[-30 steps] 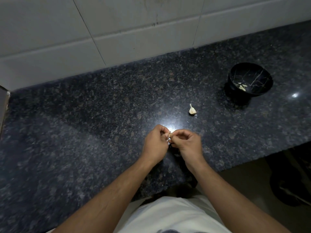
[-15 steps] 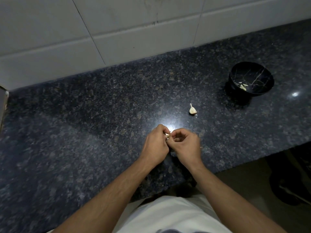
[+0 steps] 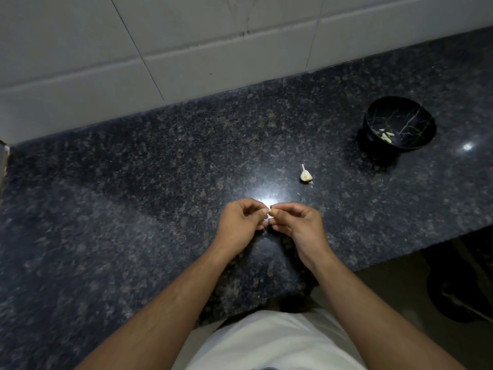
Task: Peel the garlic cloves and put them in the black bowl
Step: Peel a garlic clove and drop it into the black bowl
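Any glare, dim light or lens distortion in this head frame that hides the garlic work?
Head view: dim overall; a bright glare patch on the countertop sits right behind the clove pinched between the left hand and right hand; a smaller highlight beside the black bowl; wide-angle bending of the tile lines; the loose clove stays legible.

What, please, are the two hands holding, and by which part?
A small garlic clove, pinched at its sides between fingertips of left hand and right hand.

Garlic clove in hand point(image 3: 271, 211): small, pale, part-skinned, pinched between both hands' fingertips above the counter. Unpeeled clove point(image 3: 305, 175): whitish, tip pointing away, lying on the counter. Black bowl point(image 3: 400, 124): upright, white-veined, holding several peeled cloves point(image 3: 386, 136).
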